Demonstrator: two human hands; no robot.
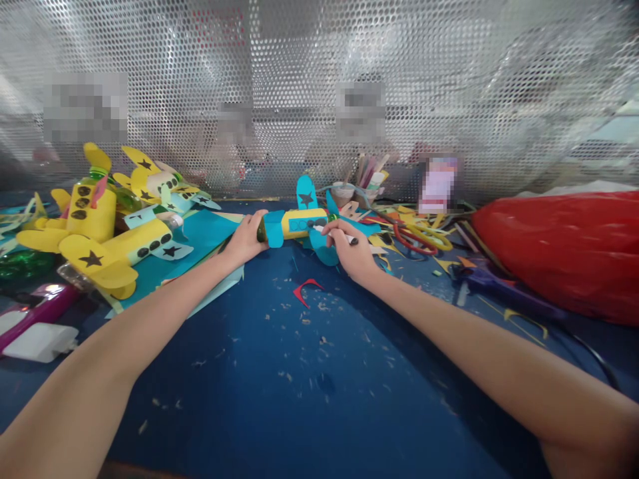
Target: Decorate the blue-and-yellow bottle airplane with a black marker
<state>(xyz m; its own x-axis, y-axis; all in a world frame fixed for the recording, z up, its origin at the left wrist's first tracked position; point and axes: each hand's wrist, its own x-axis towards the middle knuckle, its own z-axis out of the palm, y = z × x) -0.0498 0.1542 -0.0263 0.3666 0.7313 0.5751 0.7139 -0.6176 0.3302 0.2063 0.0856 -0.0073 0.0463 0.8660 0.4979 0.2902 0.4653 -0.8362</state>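
A bottle airplane [294, 223] wrapped in yellow paper, with blue paper wings and tail, lies sideways above the blue table. My left hand [248, 237] is closed round its dark green bottle end at the left. A black star marks the upper blue wing [306, 194]. Along its side runs a blue strip with round window shapes, at least one of them dark. My right hand [352, 247] is closed on a white marker [339, 234] with a black end. The marker's tip is at the window strip; whether it touches cannot be made out.
Finished-looking yellow bottle planes [117, 253] crowd the left, over blue paper sheets [207, 229]. Cups of sticks [344, 193], scissors [414, 239] and paper scraps stand or lie behind. A purple glue gun [509, 289] and red bag [564, 246] are right. A red scrap [301, 290] lies in front.
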